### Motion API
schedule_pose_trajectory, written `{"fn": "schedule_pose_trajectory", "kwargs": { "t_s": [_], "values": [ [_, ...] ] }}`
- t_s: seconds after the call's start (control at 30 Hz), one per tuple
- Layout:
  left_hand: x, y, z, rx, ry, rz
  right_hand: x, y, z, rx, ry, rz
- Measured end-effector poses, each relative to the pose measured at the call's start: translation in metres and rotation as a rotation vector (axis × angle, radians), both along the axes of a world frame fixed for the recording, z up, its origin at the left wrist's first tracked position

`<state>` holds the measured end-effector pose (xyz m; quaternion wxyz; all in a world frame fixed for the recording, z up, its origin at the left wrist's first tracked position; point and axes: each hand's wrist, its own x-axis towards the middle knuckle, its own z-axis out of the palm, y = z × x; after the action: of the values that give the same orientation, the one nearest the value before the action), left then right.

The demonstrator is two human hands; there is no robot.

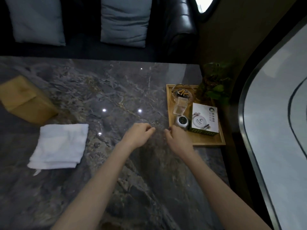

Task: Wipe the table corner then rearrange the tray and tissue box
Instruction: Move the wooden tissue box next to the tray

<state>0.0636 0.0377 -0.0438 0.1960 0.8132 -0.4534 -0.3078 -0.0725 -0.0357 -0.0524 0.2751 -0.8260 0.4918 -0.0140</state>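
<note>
Both hands, left hand (138, 136) and right hand (178, 140), fingers loosely curled, empty; grip the shallow wooden tray (207, 141) by its rim and slide it level.

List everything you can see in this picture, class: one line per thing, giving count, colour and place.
table: 1, grey marble, fills view
tissue box: 1, tan, far left
cloth: 1, white, folded, left
tray: 1, wooden, right corner
ashtray: 1, clear, tray's far end
white box: 1, on tray
plant: 1, green, beyond tray
cushions: 2, grey-blue, on sofa
left hand: empty, beside tray
right hand: at tray's edge
</note>
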Motion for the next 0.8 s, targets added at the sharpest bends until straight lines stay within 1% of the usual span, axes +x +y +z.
{"fn": "schedule_pose_trajectory", "kwargs": {
  "t_s": [0.07,0.27,0.4,0.53,0.6,0.7,0.8],
  "values": [
    [0.025,0.012,0.013,-0.003,-0.079,0.051,0.026,0.005,0.013,0.014,0.03,0.066],
    [0.113,0.069,0.057,-0.069,-0.167,0.215,0.116,0.026,0.057,-0.043,0.033,0.259],
    [0.172,0.112,0.08,-0.162,-0.2,0.34,0.183,0.047,0.083,-0.105,-0.049,0.318],
    [0.23,0.148,0.087,-0.26,-0.272,0.463,0.245,0.078,0.093,-0.137,-0.201,0.303],
    [0.262,0.162,0.085,-0.289,-0.296,0.497,0.269,0.095,0.09,-0.107,-0.288,0.261],
    [0.309,0.177,0.074,-0.308,-0.296,0.526,0.296,0.124,0.077,-0.018,-0.391,0.203],
    [0.349,0.185,0.058,-0.273,-0.224,0.599,0.319,0.151,0.06,0.147,-0.446,0.125]
  ]
}}
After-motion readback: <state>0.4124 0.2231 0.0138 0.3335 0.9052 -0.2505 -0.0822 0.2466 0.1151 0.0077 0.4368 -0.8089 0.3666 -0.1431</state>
